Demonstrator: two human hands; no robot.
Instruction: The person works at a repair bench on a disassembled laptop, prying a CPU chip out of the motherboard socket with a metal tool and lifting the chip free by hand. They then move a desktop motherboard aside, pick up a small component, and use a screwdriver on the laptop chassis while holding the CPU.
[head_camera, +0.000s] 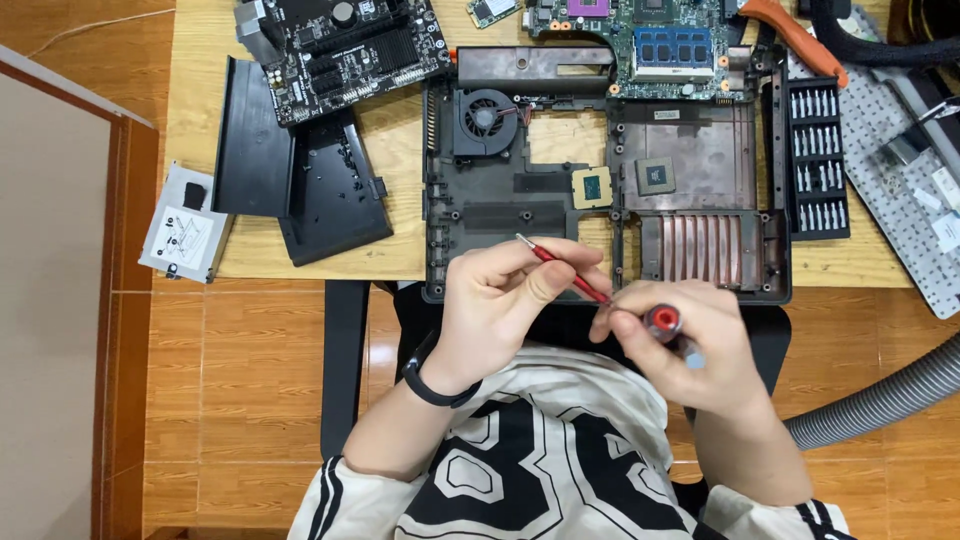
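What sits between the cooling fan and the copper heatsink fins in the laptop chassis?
Head view: two square chips, one gold-edged, one grey, lie between the fan and the fins.

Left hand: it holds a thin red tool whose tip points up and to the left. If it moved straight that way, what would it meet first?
Probably the dark laptop base shell just beyond the red tool in the left hand; depth is unclear.

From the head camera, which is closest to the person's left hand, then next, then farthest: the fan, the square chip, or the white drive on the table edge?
From the left hand:
1. Square chip, just ahead, slightly right.
2. Fan, farther ahead.
3. White drive, far left.
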